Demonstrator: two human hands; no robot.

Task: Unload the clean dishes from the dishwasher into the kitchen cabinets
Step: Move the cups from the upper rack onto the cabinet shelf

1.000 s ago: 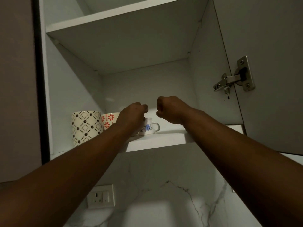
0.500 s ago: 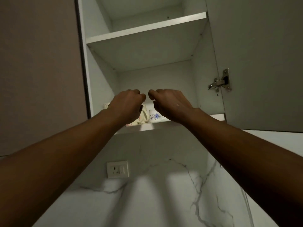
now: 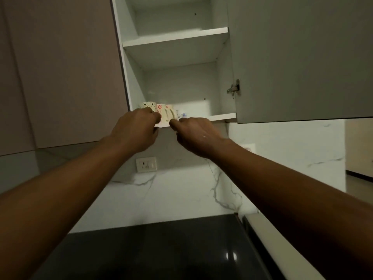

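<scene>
Several mugs stand in a row on the lower shelf of the open wall cabinet: a black-diamond patterned mug, a red-flower mug, a cream mug and a white cup with a blue flower. My left hand hovers just in front of the shelf edge below the left mugs, fingers loosely curled, nothing in it. My right hand is beside it, knuckles up and fingers loosely bent, also holding nothing. The hands hide the mugs' lower parts.
The cabinet's grey door hangs open on the right, hinge showing. An upper shelf sits above. A closed brown cabinet door is on the left. Below are a wall socket, marble backsplash and a black countertop.
Both hands have come back off the cups and out of the shelf toward me. The view has dropped and pulled back, bringing the countertop in.
</scene>
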